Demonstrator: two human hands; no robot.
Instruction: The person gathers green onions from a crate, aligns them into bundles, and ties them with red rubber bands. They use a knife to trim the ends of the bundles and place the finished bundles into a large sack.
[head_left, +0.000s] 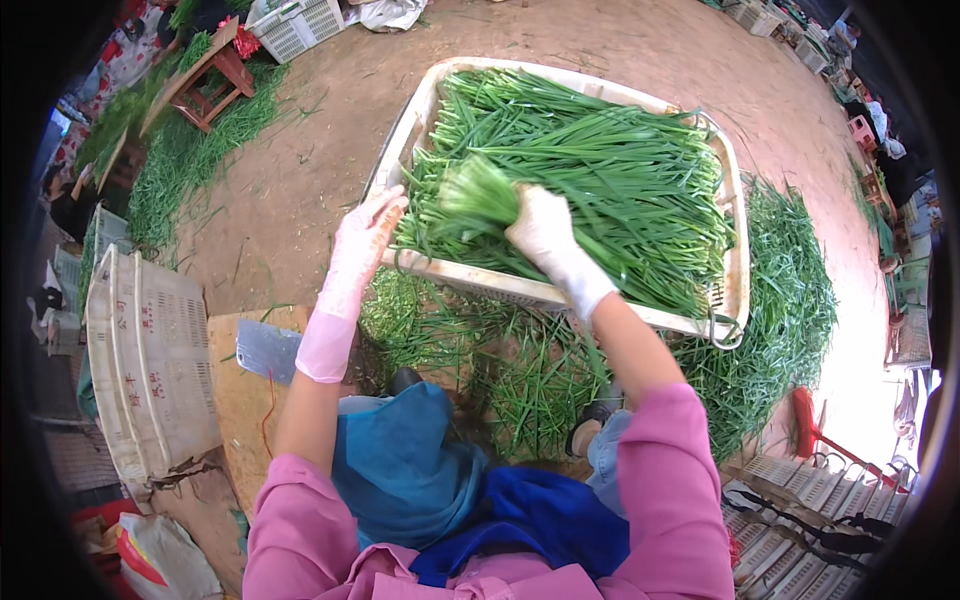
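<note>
A white plastic crate (651, 96) full of green garlic chives (592, 146) stands before me. My right hand (541, 225), in a white glove, is closed around a bunch of chives (474, 191) above the crate's contents. The pale cut ends of that bunch point left and are blurred; its leaves trail to the right under my wrist. On the crate's near left corner rests my left hand (369, 225) in a thin, pale pink glove, its fingers over the rim. The glove's fingers are stained brown.
Loose chive leaves (787, 307) are heaped right of the crate, with trimmings (532, 397) around my feet. A metal blade (266, 349) lies on a wooden board (232, 390) at left. Nested crates (154, 360) stand beyond it. More crates (795, 495) and a red dustpan (804, 424) are at lower right.
</note>
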